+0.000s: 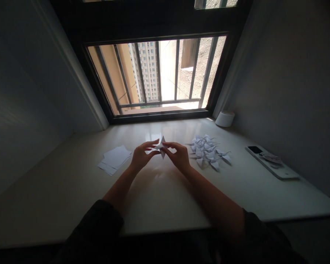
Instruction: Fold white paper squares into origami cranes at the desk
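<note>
Both my hands are raised a little above the pale table (159,190) in front of the window. My left hand (142,155) pinches the left side of a small white folded paper piece (161,146). My right hand (178,155) pinches its right side, fingers curled around it. The paper has a pointed tip sticking up and another pointing down. A stack of square white paper sheets (114,159) lies on the table to the left of my left hand. A pile of several finished folded paper shapes (208,151) lies to the right of my right hand.
A white round container (224,118) stands at the back right corner by the window. A phone and a flat white device (272,165) lie along the right wall. A barred window (159,75) faces me; walls close in both sides.
</note>
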{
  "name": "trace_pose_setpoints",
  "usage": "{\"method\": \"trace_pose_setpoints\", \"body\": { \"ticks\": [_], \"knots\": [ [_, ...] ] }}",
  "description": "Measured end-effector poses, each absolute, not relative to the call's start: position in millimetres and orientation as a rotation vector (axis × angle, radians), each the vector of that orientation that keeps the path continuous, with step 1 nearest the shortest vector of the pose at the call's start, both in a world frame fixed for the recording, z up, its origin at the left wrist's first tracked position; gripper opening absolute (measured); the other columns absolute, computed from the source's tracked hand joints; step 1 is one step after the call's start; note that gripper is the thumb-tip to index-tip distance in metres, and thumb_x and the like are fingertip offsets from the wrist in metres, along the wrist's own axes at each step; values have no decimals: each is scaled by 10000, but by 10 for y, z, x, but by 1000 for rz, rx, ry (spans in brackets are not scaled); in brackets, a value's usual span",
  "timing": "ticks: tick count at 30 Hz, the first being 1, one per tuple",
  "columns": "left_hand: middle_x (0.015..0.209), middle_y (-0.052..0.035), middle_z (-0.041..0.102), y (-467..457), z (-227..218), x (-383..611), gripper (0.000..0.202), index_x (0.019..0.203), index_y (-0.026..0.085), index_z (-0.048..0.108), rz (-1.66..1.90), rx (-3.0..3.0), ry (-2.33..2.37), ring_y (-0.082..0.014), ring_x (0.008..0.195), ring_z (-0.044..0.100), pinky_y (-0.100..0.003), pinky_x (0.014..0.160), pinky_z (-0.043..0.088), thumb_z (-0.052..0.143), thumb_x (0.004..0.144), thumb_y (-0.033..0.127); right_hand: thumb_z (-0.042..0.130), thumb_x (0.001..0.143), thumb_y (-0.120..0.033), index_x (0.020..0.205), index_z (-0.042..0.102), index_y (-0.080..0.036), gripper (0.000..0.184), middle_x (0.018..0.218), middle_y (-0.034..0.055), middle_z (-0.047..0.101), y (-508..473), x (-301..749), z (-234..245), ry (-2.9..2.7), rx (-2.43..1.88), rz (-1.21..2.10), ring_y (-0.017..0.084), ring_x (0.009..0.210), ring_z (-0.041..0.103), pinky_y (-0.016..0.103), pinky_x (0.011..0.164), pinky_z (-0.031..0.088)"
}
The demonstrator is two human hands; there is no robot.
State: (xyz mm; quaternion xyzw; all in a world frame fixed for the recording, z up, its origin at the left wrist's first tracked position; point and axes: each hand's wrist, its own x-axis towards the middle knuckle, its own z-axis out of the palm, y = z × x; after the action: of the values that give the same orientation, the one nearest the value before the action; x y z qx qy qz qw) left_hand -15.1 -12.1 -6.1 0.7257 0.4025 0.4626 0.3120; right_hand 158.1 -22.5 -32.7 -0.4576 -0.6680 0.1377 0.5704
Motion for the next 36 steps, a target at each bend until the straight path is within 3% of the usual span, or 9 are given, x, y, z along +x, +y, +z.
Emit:
{"method": "trace_pose_setpoints", "body": {
  "ticks": [9,26,28,32,36],
  "knots": [
    [931,-46,701,-202,-9,-135,215,908,269,727,1415,1994,1029,-223,888,635,-364,852,481,708,703,332,685,726,-411,929,720,-295,236,794,11,727,-185,1573,-380,-1553,-1102,392,190,704,661,326,704,514],
    [951,-44,702,-248,-33,-77,177,913,266,721,1455,2039,999,-210,906,640,-362,855,488,662,754,317,705,687,-413,895,734,-232,278,785,40,733,-189,1565,-329,-1401,-1066,612,191,700,664,327,686,524],
    [993,-52,693,-236,-32,-80,236,953,262,709,1489,2047,1028,-216,945,629,-369,863,484,687,729,332,695,696,-420,894,734,-231,277,790,41,732,-204,1559,-315,-1394,-1067,604,188,695,658,326,685,519],
    [1170,-90,626,-179,-73,-69,603,1219,241,561,1373,1889,1072,-237,1032,597,-385,873,470,739,659,378,682,709,-423,895,731,-231,271,828,38,732,-226,1548,-296,-1340,-1066,596,179,681,645,310,655,507],
    [950,-105,704,-130,-159,-38,474,1043,155,668,1055,1553,991,-237,894,642,-367,798,482,691,683,462,687,711,-393,893,731,-244,240,823,32,726,-228,1543,-301,-1327,-1012,573,170,682,630,306,662,495]
  ]
}}
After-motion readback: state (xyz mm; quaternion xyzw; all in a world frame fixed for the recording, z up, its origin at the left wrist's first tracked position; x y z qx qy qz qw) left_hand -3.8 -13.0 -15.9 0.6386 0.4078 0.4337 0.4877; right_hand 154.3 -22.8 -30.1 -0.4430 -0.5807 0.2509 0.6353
